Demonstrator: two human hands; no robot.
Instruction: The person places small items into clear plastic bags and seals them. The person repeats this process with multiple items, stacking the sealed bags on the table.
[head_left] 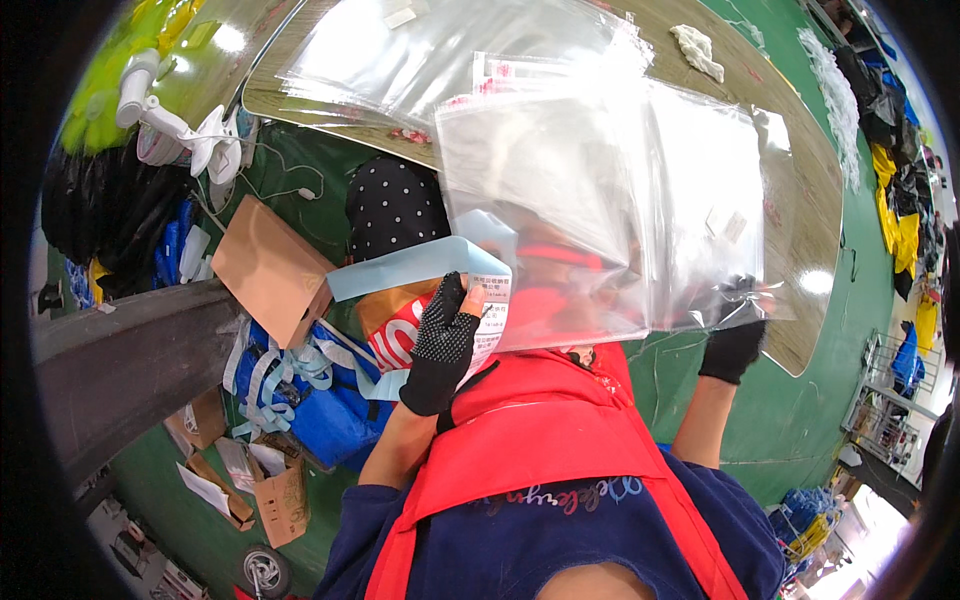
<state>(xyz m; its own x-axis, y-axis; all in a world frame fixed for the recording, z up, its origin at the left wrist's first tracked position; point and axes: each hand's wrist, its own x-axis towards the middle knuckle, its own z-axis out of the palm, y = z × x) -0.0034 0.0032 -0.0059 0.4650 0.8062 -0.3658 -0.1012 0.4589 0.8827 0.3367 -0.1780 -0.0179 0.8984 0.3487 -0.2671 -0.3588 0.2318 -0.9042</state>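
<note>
- Head view: the left hand (442, 345), in a black dotted glove, has its grip closed on the lower left corner of a clear plastic bag (600, 215), pinching a white printed label (492, 318) there.
- The right hand (735, 335), also gloved, clamps the bag's lower right edge.
- The bag is held up above the desk (800, 170), over a red garment (545, 420).

A clear plastic bag (610, 210) is held up at centre, with a small white sticker (733, 226) on its right half, and more clear bags (440, 50) lie on the table behind. A white printed label (490, 315) sits at its lower left corner beside a pale blue strip (400, 268). A brown cardboard box (268, 268) stands to the left.
</note>
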